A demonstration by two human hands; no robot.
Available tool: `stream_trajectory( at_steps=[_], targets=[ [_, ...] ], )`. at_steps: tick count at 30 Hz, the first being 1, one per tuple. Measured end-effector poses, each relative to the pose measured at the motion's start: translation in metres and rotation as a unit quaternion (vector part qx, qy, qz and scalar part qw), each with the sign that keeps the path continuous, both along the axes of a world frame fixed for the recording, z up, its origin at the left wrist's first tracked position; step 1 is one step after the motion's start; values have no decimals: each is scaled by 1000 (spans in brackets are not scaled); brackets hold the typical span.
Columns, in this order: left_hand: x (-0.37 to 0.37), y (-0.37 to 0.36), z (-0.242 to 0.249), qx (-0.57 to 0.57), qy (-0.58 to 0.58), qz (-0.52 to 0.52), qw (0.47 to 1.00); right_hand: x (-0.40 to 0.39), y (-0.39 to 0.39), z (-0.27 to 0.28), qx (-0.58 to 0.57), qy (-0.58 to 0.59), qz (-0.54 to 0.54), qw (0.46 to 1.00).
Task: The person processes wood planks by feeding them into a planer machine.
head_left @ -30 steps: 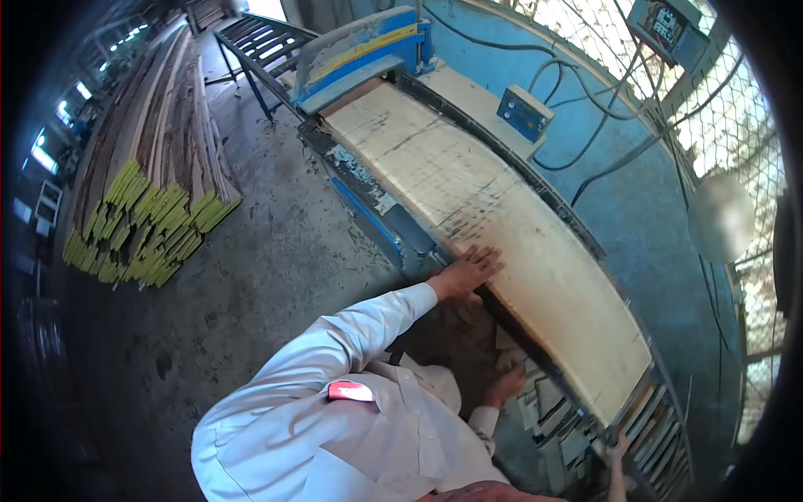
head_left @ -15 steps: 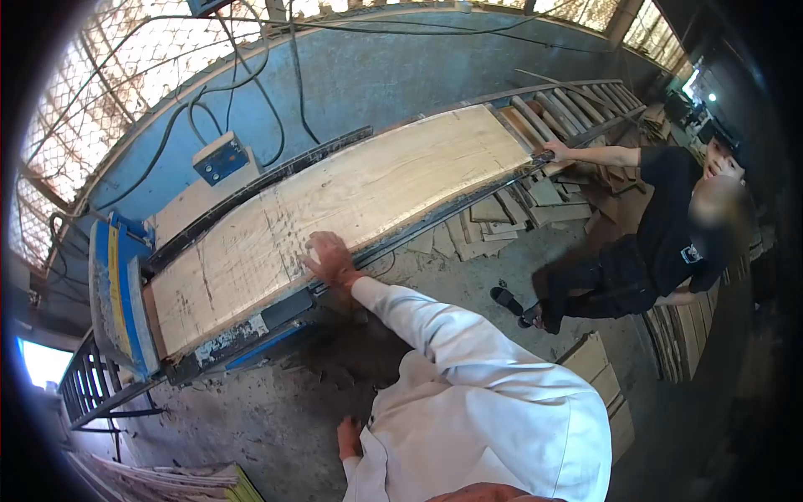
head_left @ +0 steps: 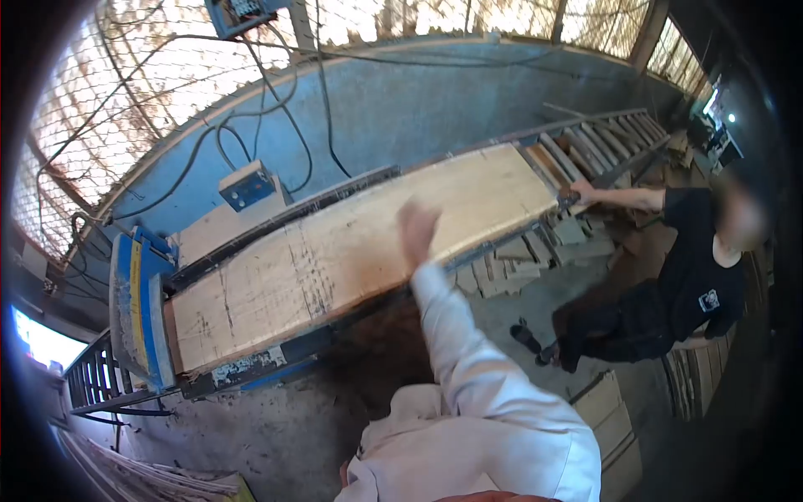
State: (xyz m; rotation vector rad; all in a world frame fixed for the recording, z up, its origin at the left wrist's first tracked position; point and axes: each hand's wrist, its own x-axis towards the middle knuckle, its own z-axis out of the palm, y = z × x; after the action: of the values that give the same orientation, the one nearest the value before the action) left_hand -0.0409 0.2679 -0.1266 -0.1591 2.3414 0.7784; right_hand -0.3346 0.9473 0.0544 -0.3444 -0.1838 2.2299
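Observation:
A long pale wooden slab (head_left: 276, 268), with dark cracks and marks on its face, lies along a machine bed (head_left: 293, 347). My right hand (head_left: 418, 230) is above the slab's middle near its front edge, blurred by motion, its fingers stretched out and holding nothing. Only a sliver of my left hand (head_left: 344, 473) shows beside my white shirt at the bottom; its fingers are hidden. At the slab's far right end, a co-worker's hand (head_left: 583, 192) rests at the corner of the bed.
A blue and yellow machine frame (head_left: 138, 309) spans the bed's left end. Rollers (head_left: 590, 151) continue beyond the right end. A control box (head_left: 247, 186) stands by the blue wall. Wood offcuts (head_left: 510, 261) lie on the floor. The co-worker (head_left: 669, 284) stands right.
My right hand has lifted off the slab's face and swung right along it. My left hand has mostly gone out of sight. The view has shifted, and the co-worker's hand stays at the end.

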Motion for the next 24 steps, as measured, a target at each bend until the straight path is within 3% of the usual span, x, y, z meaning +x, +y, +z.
stream_trajectory(
  at_steps=[2,3,4,6,8,11,12,13,14,15,17,19,23,24],
  targets=[
    [-5,3,0,2,-7,3,1000,30,98,40,155,-242,-127,949],
    [-9,5,1,5,-7,4,1000,41,133,56,177,-305,-134,926],
    [-13,6,0,8,-5,1,1000,63,129,116,159,-325,-103,927],
    [-19,3,-1,15,3,-8,1000,67,121,107,202,-321,-57,923],
    [-26,4,-5,23,17,-20,999,60,80,94,245,-313,13,917],
    [-27,-1,-13,0,55,-60,997,64,-57,54,494,-387,59,776],
    [-29,-19,-46,-57,205,-277,937,70,-97,40,549,-388,76,737],
    [-45,11,-4,-45,-23,-23,998,77,-133,29,511,-361,92,774],
    [-48,13,-5,-38,78,-32,996,91,-167,19,505,-354,131,776],
    [-57,17,4,16,16,95,995,106,-191,14,439,-368,195,796],
    [-69,20,17,78,-14,202,976,119,-218,4,376,-375,259,807],
    [-77,16,17,83,-11,218,972,122,-237,-33,244,-444,332,796],
    [-77,3,21,67,-57,221,971,90,-260,-46,241,-441,276,819],
    [-69,-15,1,74,-57,223,970,79,-266,-45,251,-456,228,823]
  ],
)
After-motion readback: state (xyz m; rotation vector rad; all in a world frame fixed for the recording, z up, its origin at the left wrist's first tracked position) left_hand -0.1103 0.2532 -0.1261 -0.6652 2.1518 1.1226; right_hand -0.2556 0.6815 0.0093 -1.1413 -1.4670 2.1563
